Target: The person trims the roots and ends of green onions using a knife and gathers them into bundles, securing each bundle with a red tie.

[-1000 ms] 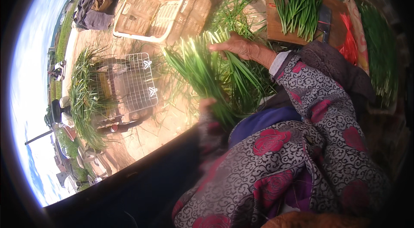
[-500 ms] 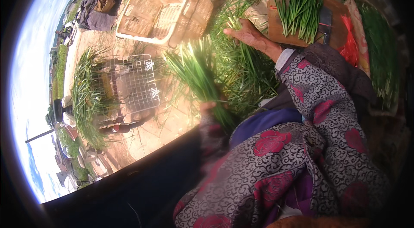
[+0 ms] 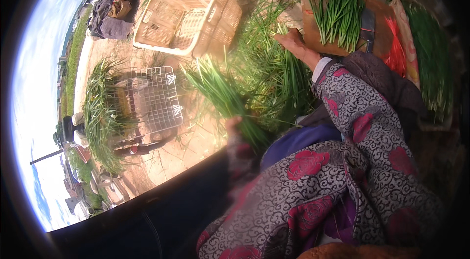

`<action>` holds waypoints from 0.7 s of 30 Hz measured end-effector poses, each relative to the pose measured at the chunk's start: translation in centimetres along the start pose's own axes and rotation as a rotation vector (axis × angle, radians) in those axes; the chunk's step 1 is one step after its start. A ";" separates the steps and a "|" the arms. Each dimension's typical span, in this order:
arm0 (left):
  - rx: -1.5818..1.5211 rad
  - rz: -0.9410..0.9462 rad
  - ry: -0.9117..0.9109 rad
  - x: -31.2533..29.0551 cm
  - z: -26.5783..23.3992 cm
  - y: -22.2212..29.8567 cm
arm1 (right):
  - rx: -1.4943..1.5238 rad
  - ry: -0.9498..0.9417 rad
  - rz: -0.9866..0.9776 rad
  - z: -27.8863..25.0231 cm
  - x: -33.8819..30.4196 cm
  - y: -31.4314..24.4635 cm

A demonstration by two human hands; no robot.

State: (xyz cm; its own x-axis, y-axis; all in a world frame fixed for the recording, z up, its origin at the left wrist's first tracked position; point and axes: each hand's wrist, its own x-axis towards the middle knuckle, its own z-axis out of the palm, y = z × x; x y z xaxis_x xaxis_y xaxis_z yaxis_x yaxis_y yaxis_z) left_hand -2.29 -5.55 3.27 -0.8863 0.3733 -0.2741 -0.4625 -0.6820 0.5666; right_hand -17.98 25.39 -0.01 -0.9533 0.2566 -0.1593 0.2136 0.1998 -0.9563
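My left hand (image 3: 234, 126), partly blurred, is closed around a bunch of green chives (image 3: 215, 85). Their pale stem ends point up and away to the left, while the leaves trail down past the hand. Farther right, my right hand (image 3: 293, 43) is closed on the pale ends of a few chives (image 3: 282, 29). How many stalks it grips is hidden by the fingers. Below and between both hands spreads a loose heap of chives and stray leaves (image 3: 262, 63).
Beyond the hands stands a cream plastic crate (image 3: 164, 49). A white wire rack (image 3: 161, 97) adjoins a grassy heap (image 3: 100, 112) at left. At right, a board (image 3: 311, 26) bears neat chives (image 3: 338, 11), a dark flat blade (image 3: 368, 29) and red strips (image 3: 395, 46); more chives (image 3: 431, 58) lie beyond.
My right hand has shifted slightly right and down, still closed on the stalks. The bunch in my left hand has tipped a little lower and to the left.
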 end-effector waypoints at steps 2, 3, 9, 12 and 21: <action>0.081 0.037 0.050 0.3 -0.4 0.3 | -0.330 0.311 -0.021 -2.0 1.0 1.2; 0.097 -0.022 0.091 1.8 1.5 -0.6 | -0.364 0.489 -0.055 -5.8 2.6 4.6; 0.062 -0.070 0.138 0.3 3.5 -2.6 | -0.427 0.162 0.071 -2.3 -0.8 -1.3; 0.135 -0.066 0.170 1.7 4.2 -4.5 | 0.062 -0.226 -0.152 -0.7 -2.2 -4.6; 0.110 -0.060 0.183 -0.3 7.6 -3.3 | 0.288 -0.336 -0.014 -0.4 -2.6 -2.1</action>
State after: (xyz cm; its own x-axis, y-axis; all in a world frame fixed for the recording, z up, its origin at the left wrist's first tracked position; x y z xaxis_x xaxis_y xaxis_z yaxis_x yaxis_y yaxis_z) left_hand -0.28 1.36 7.42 -0.8518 0.2837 -0.4405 -0.5176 -0.5858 0.6237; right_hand -15.86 24.73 2.48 -0.9823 -0.0755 -0.1714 0.1774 -0.0824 -0.9807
